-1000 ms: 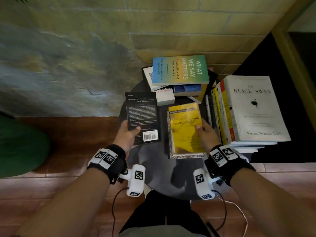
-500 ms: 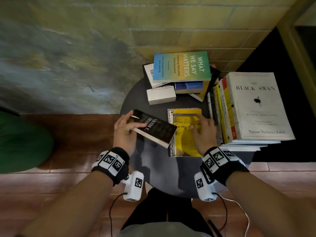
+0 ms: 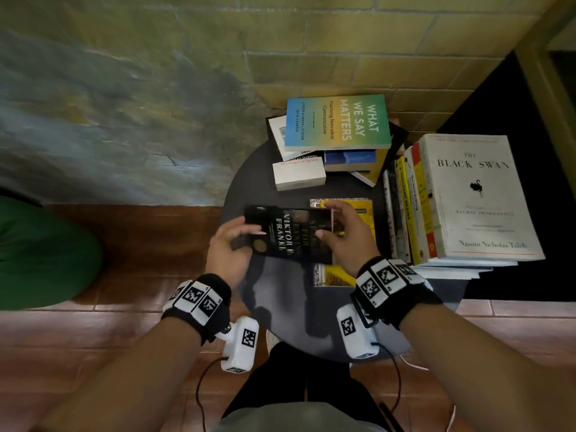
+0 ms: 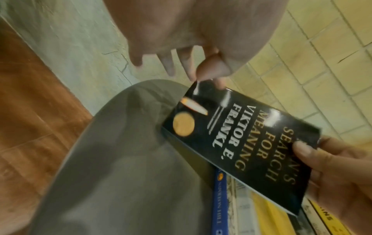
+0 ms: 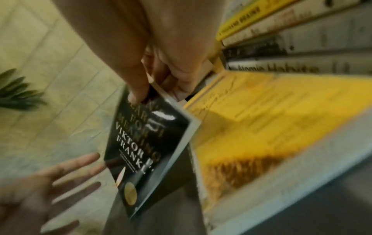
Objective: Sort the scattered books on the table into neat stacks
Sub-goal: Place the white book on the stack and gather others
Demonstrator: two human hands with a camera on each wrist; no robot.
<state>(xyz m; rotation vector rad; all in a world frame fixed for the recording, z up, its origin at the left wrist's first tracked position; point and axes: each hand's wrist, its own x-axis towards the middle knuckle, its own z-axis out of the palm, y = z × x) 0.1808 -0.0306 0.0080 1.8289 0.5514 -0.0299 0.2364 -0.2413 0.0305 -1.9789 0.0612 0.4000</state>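
Hands meet over the small round table (image 3: 327,322), both at a black paperback (image 3: 293,236) lifted clear of the tabletop, its front cover up. The right hand (image 3: 346,236) pinches the book's right end, thumb on the cover and fingers underneath, as the right wrist view shows. The left hand (image 3: 230,247) is at the opposite end; in the left wrist view its thumb and fingertips just touch the near corner, while the right wrist view shows its fingers spread and straight, so it reads as a loose, released hand, not a grasp. Under the black book's right part lies a yellow book (image 3: 338,275) flat on the table, partly covered. Beyond it, against the brick wall (image 3: 311,42), sits an untidy pile topped by a blue-green book (image 3: 338,123), with a small white book (image 3: 299,174) at its near left. To the right stands a taller stack, a white book (image 3: 477,198) on top.
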